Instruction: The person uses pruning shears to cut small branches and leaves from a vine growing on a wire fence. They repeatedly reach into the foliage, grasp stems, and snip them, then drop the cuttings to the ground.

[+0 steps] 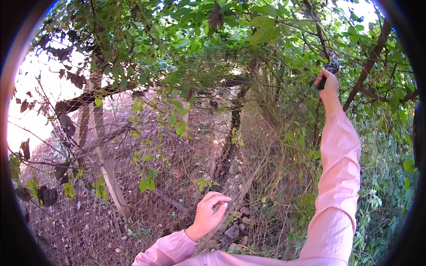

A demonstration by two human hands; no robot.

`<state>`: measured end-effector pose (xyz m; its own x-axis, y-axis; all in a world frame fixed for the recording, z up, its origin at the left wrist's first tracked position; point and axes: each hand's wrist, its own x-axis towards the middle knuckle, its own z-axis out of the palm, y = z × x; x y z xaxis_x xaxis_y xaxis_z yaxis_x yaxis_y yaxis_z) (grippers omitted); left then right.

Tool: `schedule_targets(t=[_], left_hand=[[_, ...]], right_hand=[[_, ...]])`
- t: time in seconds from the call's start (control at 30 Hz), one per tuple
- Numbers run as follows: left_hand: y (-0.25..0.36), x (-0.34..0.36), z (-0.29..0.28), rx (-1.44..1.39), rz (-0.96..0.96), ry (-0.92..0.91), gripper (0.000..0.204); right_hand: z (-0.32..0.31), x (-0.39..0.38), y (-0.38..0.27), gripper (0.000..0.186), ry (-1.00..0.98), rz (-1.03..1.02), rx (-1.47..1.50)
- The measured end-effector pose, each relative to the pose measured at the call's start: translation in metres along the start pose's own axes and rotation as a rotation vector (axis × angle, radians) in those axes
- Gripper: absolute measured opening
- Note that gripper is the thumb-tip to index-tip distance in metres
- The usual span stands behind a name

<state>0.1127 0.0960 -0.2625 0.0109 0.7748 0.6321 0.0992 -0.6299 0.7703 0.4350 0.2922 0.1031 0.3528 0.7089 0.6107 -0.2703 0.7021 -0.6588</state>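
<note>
High on the right, my right hand [327, 83] grips pruning shears [331, 70] with dark handles, their blades up among leaves against a thin branch [318, 30]; whether they touch it I cannot tell. My left hand [208, 214] is low at the center, fingers loosely curled with a small gap to the thumb and nothing visible in it. It is in front of a leaning tangle of dry stems [250, 181]. Both arms are in pink sleeves.
A wire mesh fence [66, 208] spans the left, with a leaning wooden post [111, 181] and a dark horizontal limb [82, 99]. A trunk [235, 124] stands in the middle above stones [233, 231]. Dense foliage [388, 177] and thick branches [370, 62] fill the right.
</note>
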Motion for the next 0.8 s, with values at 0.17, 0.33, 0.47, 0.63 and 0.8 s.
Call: schedule_targets(t=[0.17, 0.33, 0.47, 0.63, 0.8], left_hand=[[0.009, 0.0, 0.005, -0.029, -0.012, -0.035, 0.018], [0.013, -0.003, 0.011, -0.025, -0.008, -0.078, 0.018], [0.011, -0.008, 0.011, -0.041, 0.008, -0.086, 0.018], [0.008, -0.008, 0.005, -0.096, -0.042, -0.08, 0.019], [0.011, -0.003, -0.002, -0.327, -0.226, 0.035, 0.026]], right_hand=[[0.013, -0.048, 0.04, 0.012, -0.017, 0.298, 0.271], [0.024, -0.101, 0.07, 0.015, -0.064, 0.365, 0.093], [0.041, -0.139, 0.083, 0.019, -0.097, 0.373, -0.02], [0.068, -0.197, 0.095, 0.018, -0.267, 0.508, -0.155], [0.094, -0.261, 0.1, 0.018, -0.618, 0.633, -0.254]])
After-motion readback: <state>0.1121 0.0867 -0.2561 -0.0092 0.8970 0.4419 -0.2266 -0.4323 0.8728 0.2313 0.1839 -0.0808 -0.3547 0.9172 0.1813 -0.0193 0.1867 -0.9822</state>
